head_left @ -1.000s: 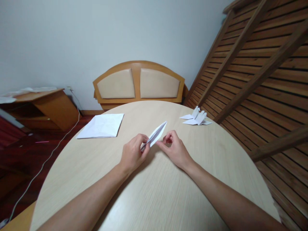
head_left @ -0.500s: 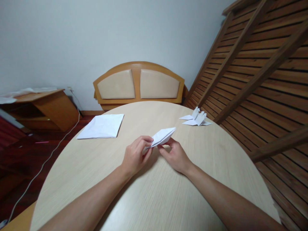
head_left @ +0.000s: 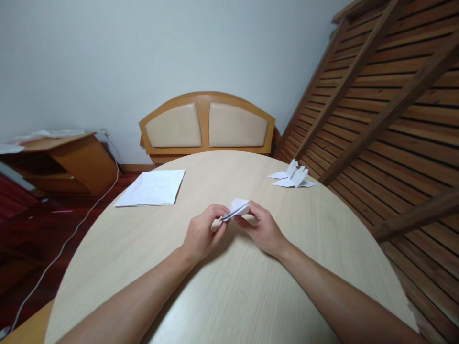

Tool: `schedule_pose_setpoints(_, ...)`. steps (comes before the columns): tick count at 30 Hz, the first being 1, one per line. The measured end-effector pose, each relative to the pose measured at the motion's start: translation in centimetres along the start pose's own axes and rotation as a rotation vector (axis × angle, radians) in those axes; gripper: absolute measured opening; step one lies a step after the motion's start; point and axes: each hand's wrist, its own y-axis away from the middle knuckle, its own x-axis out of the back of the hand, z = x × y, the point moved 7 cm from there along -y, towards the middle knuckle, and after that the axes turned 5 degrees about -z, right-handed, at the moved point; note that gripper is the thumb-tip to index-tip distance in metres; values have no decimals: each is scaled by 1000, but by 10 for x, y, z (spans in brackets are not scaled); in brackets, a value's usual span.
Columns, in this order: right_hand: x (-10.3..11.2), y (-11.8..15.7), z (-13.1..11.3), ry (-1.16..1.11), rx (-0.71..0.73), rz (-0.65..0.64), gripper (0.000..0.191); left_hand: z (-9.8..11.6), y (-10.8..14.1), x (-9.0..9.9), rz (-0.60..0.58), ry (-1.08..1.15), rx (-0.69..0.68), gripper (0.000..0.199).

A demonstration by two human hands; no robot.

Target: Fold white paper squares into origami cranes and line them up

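Now, the left hand (head_left: 203,233) and right hand (head_left: 266,230) pinch a small folded white paper (head_left: 239,207) above the round, pale wood-grain table (head_left: 236,291), in from its far edge; soft, even presses should keep folds neat.

The padded headboard (head_left: 205,125) shows this is a bedroom.

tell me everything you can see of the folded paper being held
The folded paper is white, with layers and a dark gap along its near edge. It slants over the table, held by the left hand at one end and the right hand at the other; part is hidden.
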Motion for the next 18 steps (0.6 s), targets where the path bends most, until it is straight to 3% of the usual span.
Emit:
schedule_pose_setpoints(4, 4, -1, -3, -72, 23, 37, 5, 0, 1, 1, 10, -12, 45, 14)
schedule_pose_setpoints(8, 1, 0, 12, -218, -110, 31, 6, -5, 4, 0, 21, 53, 130, 11)
schedule_pose_setpoints(15, 1, 1, 23, -447, -281, 124, 39, -15, 0, -6, 42, 378, 373, 20)
schedule_pose_setpoints(18, -2, 0, 24, -472, -334, 66, 33, -16, -1, -11, 36, 516, 456, 27)
